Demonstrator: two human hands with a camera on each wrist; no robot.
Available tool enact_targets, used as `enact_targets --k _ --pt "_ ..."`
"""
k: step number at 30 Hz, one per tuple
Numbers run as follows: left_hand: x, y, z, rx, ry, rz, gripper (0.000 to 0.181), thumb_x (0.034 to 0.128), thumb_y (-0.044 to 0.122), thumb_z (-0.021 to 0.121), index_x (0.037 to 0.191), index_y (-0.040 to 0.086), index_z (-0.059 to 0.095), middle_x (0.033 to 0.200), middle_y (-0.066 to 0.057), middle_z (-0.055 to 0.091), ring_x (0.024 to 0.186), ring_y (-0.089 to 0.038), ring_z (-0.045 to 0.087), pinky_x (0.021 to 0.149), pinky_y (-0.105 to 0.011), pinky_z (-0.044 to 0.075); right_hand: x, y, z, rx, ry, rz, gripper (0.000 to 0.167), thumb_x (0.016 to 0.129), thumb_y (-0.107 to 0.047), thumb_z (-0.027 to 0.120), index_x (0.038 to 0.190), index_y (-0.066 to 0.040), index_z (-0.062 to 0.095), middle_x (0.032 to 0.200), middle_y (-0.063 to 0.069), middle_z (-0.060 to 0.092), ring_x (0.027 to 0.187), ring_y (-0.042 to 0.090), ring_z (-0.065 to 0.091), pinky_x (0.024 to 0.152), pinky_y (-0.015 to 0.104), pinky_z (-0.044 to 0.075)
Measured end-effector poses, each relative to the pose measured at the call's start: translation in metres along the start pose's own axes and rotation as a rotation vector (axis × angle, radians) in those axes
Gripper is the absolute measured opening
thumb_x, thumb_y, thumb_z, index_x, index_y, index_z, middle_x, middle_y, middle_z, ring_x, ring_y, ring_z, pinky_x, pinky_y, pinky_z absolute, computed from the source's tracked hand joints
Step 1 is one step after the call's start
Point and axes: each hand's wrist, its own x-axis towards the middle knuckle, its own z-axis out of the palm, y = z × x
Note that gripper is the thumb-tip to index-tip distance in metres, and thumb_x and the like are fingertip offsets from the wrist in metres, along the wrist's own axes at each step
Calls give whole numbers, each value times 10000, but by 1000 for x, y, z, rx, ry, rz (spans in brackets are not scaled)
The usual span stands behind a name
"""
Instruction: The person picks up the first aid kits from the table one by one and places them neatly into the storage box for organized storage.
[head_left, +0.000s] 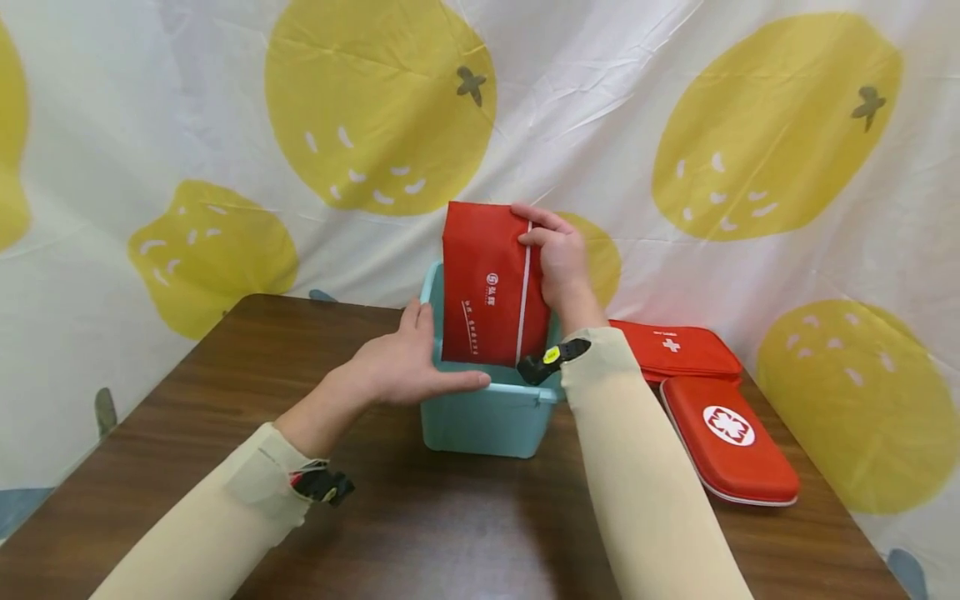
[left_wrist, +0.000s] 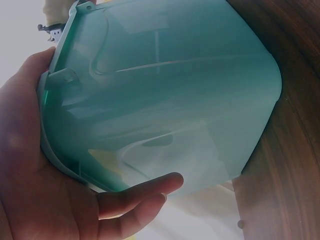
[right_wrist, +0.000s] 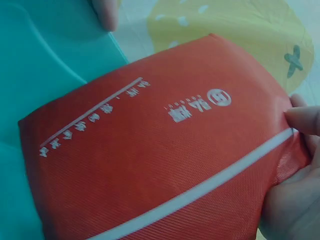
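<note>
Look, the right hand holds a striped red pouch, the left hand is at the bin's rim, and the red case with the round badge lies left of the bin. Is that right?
Not quite: the head view shows the red case lying right of the turquoise bin, not left. The right hand does hold the striped red pouch, and the left hand is at the bin's rim.

Holding both arms (head_left: pixel 210 508) toward far edge of bench (head_left: pixel 172 417), with left hand (head_left: pixel 397 360) spread, right hand (head_left: pixel 561 260) higher, pinching.

table (head_left: pixel 225 400) 1 | bin (head_left: pixel 480 425) 1 | pouches (head_left: pixel 487 246) (head_left: pixel 690 350) 2 | case (head_left: pixel 697 417) 1 | wrist straps (head_left: pixel 321 483) (head_left: pixel 551 360) 2
</note>
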Motion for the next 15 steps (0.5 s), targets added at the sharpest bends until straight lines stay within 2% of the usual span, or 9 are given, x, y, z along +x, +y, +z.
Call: enact_targets --k 4,8,12,15 --pt "-1 1 0 10 -5 -1 1418 819 904 650 1746 18 44 1811 -180 114 1426 -366 570 982 -509 643 -2 2 0 -98 -54 42 382 1000 -26 618 1268 -186 839 1245 10 707 1039 220 664 777 281 590" --pt "-1 1 0 17 -5 -3 1434 821 927 623 1748 11 25 1828 -187 71 1432 -364 571 988 -503 640 -3 3 -1 -249 -97 91 364 1025 -69 625 1307 -193 819 1286 41 675 1066 237 652 780 294 605" --pt "-1 0 1 11 12 1 1435 812 936 627 1745 21 34 1816 -171 103 1334 -344 630 949 -478 643 -3 6 0 -424 -132 120 360 1002 -59 625 1290 -153 819 1312 70 651 1050 234 636 785 286 583" --pt "-1 -1 1 8 23 3 1422 804 940 632 1736 32 58 1783 -157 156 1242 -329 671 898 -454 644 -3 7 0 -515 -142 125 357 976 -38 616 1263 -108 818 1334 92 649 1081 235 607 815 293 547"
